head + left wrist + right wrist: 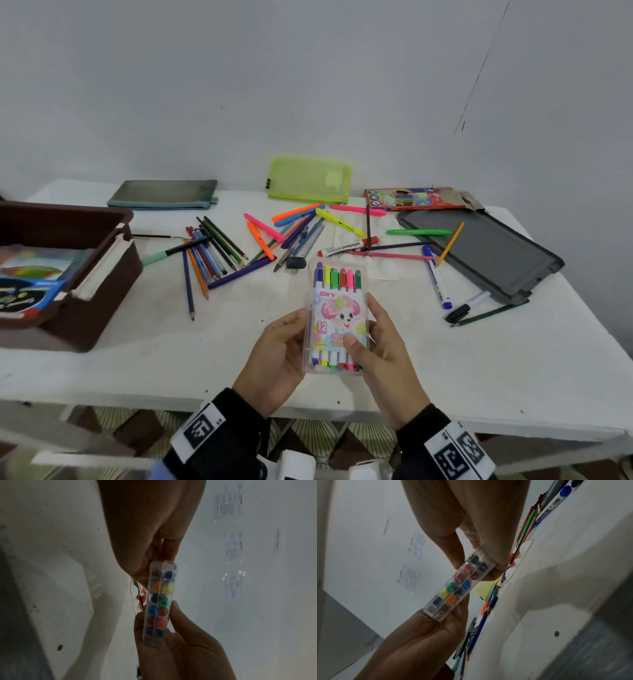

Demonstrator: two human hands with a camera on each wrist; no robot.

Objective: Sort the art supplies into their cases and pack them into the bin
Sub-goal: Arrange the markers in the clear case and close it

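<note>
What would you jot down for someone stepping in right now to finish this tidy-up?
Left hand and right hand: both hold the clear marker case, full of capped markers, above the table.
Bin: brown, at the table's left, already holding some packs.
Done: markers are cased.
Left: put this case in the bin; loose coloured pencils, highlighters and whiteboard markers lie unsorted; the green mesh pouch, grey pouch and pencil box wait at the back.

Marker case [337, 318] between both hands
</note>
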